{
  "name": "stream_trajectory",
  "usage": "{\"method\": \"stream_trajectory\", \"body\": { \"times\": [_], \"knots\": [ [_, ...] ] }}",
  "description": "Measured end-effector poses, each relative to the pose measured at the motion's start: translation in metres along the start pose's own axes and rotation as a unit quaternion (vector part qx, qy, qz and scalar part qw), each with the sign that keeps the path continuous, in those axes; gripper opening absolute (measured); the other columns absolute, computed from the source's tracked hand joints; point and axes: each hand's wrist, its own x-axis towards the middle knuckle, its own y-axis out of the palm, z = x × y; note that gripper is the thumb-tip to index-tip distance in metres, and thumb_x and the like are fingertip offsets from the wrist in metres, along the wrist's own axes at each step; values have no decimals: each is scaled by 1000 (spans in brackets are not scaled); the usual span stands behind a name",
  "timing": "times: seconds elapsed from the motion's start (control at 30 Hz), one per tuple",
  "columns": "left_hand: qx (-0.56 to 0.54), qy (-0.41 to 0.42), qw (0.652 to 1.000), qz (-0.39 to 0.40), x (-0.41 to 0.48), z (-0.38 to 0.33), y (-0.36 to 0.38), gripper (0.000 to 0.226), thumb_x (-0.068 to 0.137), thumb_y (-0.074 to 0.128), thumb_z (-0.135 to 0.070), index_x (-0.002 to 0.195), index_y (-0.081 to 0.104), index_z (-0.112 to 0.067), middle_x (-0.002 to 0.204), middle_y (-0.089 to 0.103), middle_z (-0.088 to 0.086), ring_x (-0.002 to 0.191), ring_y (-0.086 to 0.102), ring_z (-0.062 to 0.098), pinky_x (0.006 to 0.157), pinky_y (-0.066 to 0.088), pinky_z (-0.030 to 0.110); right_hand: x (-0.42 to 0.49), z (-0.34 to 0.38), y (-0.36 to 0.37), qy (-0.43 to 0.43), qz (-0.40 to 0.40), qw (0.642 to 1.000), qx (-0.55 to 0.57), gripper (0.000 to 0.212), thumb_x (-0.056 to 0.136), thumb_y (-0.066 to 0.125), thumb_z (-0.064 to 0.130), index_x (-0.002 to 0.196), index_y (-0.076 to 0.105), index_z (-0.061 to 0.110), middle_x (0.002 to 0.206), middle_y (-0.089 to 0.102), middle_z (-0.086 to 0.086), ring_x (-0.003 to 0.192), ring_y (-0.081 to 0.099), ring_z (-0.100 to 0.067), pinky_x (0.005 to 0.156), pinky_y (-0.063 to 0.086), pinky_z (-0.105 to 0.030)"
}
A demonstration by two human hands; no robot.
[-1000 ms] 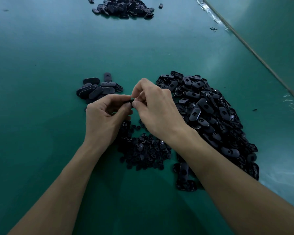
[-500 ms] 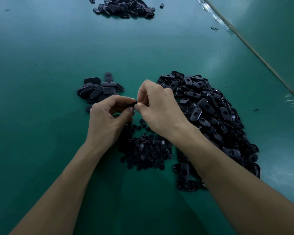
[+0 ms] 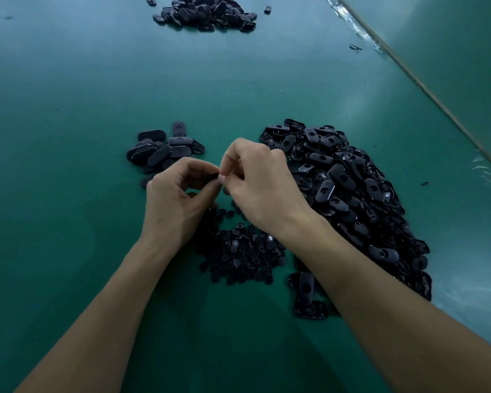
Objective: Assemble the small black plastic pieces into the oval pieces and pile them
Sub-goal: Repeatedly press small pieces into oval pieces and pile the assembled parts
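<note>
My left hand and my right hand meet fingertip to fingertip above the green table, pinching a black oval piece between them; most of it is hidden by the fingers. Whether a small piece sits in it cannot be seen. A heap of small black pieces lies just below the hands. To the right spreads a big heap of oval pieces. A small pile of oval pieces lies left of and behind my left hand.
Another heap of black pieces lies at the far edge of the green table. A seam with clear tape runs diagonally on the right. Two oval pieces lie apart near my right forearm.
Both hands stay joined on the piece and have shifted only slightly. The heaps have not moved.
</note>
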Motion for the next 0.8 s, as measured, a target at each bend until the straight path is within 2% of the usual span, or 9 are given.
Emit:
{"method": "stream_trajectory", "body": {
  "times": [0.07, 0.2, 0.27, 0.37, 0.43, 0.53, 0.6, 0.8],
  "knots": [
    [-6, -1, 1000, -6, 1, 0, -1, 25, 87, 78, -14, 88, 66, -36, 79, 72, -12, 67, 69, 12, 63, 57, 27, 1, 0, -3, -11, 13, 1000, 10, 21, 91, 65, 5, 82, 59, 23, 77, 68, 2, 73, 66, -13, 69, 57, -34],
    [-24, -11, 1000, 3, 0, 2, 0, 26, 88, 76, -12, 88, 65, -36, 78, 71, -13, 66, 66, 11, 64, 57, 32, 4, -4, -9, -36, 12, 999, 14, 17, 89, 69, 6, 84, 63, 20, 80, 68, 5, 77, 65, -9, 72, 54, -27],
    [-33, -19, 999, 16, 0, 1, 2, 30, 88, 75, -8, 88, 65, -36, 79, 70, -14, 67, 64, 9, 65, 54, 31, 6, -7, -10, -42, 16, 999, -16, 13, 89, 70, 10, 92, 66, 21, 92, 66, 6, 89, 62, -11, 80, 53, -29],
    [-61, -26, 998, 19, 0, 1, 1, 30, 88, 73, -2, 90, 65, -31, 81, 72, -12, 66, 64, 6, 65, 54, 25, 11, -10, -12, -37, 64, 995, -69, 22, 93, 67, 15, 112, 71, 23, 114, 67, 2, 109, 60, -15, 96, 50, -38],
    [-82, -32, 996, 20, 1, 1, -1, 29, 88, 72, 1, 92, 66, -27, 82, 74, -9, 65, 65, 5, 62, 55, 22, 13, -11, -14, -37, 93, 994, -51, 23, 95, 66, 13, 116, 73, 20, 109, 72, 0, 103, 65, -13, 94, 54, -35],
    [-107, -43, 993, 19, 1, 0, 0, 27, 88, 72, 2, 92, 66, -25, 82, 75, -7, 65, 65, 4, 59, 55, 19, 15, -14, -16, -44, 97, 994, -27, 20, 94, 68, 13, 113, 74, 16, 97, 74, 3, 90, 67, -5, 87, 53, -18],
    [-119, -48, 992, 17, 1, 0, 0, 28, 88, 73, 1, 92, 66, -26, 82, 75, -7, 68, 67, 4, 60, 55, 18, 17, -17, -17, -45, 98, 994, -11, 18, 93, 70, 13, 110, 75, 17, 92, 73, 6, 86, 67, 0, 82, 52, -12],
    [-153, -53, 987, 13, 2, 3, -3, 26, 84, 77, -2, 95, 72, -25, 84, 77, -4, 72, 71, 9, 65, 58, 22, 20, -24, -16, -43, 94, 995, 5, 12, 91, 73, 17, 103, 76, 19, 81, 69, 16, 76, 64, 8, 72, 47, -6]
  ]
}}
